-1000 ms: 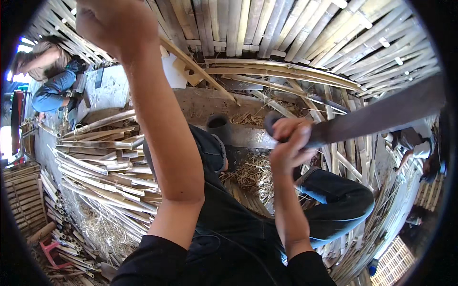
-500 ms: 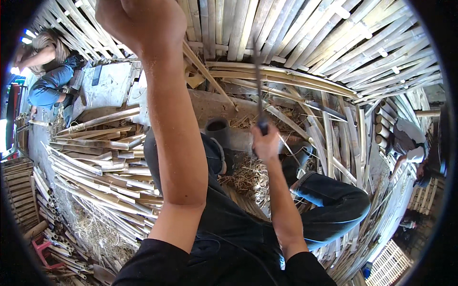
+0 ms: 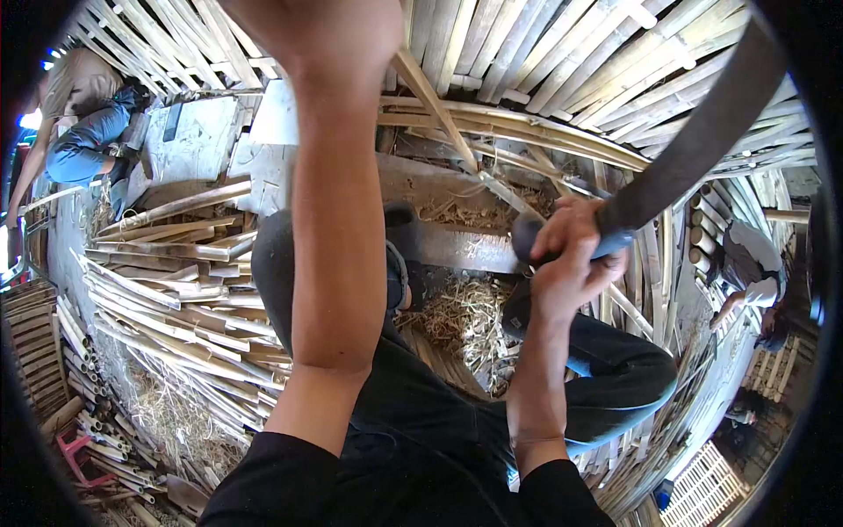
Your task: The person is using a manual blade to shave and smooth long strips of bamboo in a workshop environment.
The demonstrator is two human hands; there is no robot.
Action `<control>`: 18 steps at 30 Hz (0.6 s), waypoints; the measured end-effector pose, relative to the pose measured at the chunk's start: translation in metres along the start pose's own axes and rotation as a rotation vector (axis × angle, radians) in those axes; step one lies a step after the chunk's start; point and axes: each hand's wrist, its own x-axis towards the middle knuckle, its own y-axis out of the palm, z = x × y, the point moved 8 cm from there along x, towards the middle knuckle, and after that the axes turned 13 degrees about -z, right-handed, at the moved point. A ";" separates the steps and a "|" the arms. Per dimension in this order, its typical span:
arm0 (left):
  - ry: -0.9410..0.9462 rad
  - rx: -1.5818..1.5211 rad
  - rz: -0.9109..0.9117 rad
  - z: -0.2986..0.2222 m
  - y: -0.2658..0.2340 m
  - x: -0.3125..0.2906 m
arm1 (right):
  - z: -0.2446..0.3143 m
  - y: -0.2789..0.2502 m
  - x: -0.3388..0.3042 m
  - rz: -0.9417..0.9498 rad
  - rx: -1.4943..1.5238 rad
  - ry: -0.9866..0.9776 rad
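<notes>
"What's on the far left?"

"In the upper left, a person in blue jeans (image 3: 83, 156) sits bent over. Below, at the left edge, there's a slatted panel (image 3: 35, 347), with what looks like a pink stool (image 3: 75, 455) beside cut poles (image 3: 127, 465) in the lower left."

"Moving right?"

"A big heap of split bamboo (image 3: 176, 285) fills the left middle."

"And the left hand (image 3: 325, 31)?"

"Top of the frame, left of centre. The edge cuts off its fingers, so I can't tell if it's open or closed. A bamboo stick (image 3: 436, 112) slants from behind its wrist to the upper middle; whether it's gripped, I can't tell."

"On the ground?"

"Pale shavings (image 3: 461, 321) lie heaped at the centre, just below a grey board (image 3: 470, 250)."

"The right hand (image 3: 566, 259)?"

"Right of centre, fingers wrapped round the handle of a big knife (image 3: 689, 145), which slants toward the upper right."

"The rest of the room?"

"A bamboo wall (image 3: 562, 53) spans the top right. Another person (image 3: 751, 255) leans over at the right edge, above a pale slatted frame (image 3: 702, 483) in the lower right."
</notes>
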 end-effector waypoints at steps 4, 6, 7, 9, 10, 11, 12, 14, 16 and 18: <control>0.000 0.008 0.039 -0.003 0.009 -0.006 | 0.037 0.005 0.027 -0.001 0.126 -0.139; -0.012 0.000 0.046 -0.005 0.014 -0.007 | 0.039 0.002 0.032 0.021 0.124 -0.181; -0.022 -0.010 0.054 -0.005 0.015 -0.008 | 0.029 0.000 0.028 0.009 0.095 -0.209; -0.075 -0.040 0.031 -0.007 0.019 -0.009 | -0.014 -0.005 0.004 0.011 0.099 -0.323; -0.128 -0.069 0.007 -0.006 0.020 -0.010 | -0.080 -0.023 -0.017 -0.024 0.047 -0.133; -0.134 -0.081 0.012 -0.008 0.026 -0.014 | -0.137 -0.041 -0.047 0.084 0.040 -0.068; -0.181 -0.151 -0.002 -0.010 0.037 -0.021 | -0.237 -0.096 -0.077 -0.034 -0.397 0.143; -0.025 0.017 0.215 -0.011 0.045 -0.031 | -0.300 -0.119 -0.120 0.426 -1.004 0.258; -0.044 0.016 0.179 -0.011 0.042 -0.032 | -0.325 -0.121 -0.131 0.600 -1.157 0.418; -0.127 -0.037 0.065 -0.010 0.032 -0.028 | -0.313 -0.112 -0.129 0.668 -1.165 0.396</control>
